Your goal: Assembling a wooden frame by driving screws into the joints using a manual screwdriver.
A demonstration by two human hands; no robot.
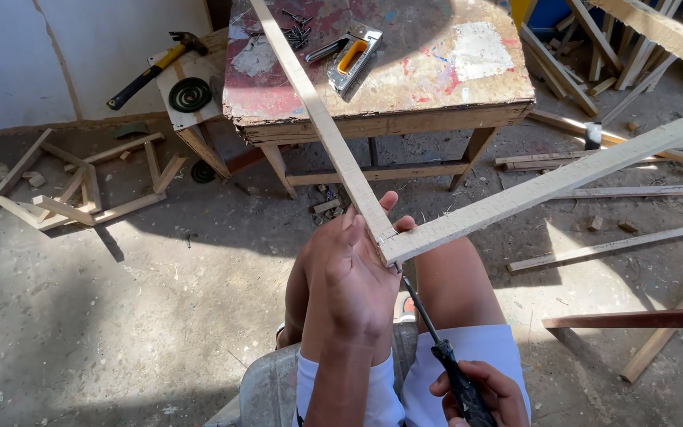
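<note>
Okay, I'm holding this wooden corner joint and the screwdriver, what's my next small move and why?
Probably press the screwdriver tip up into the corner joint. Your left hand grips where the two slats meet, and your right hand has the tip just beneath it.

There's a beat-up wooden table [468, 95] with paint stains all over, a metal staple gun [352, 55] with an orange grip on top, and a pile of dark nails [298, 33] just beside it. A hammer [152, 69] rests on a small stool [191, 103] off left, and loose wood strips [610, 247] lie scattered on the dusty floor [120, 316].
</note>
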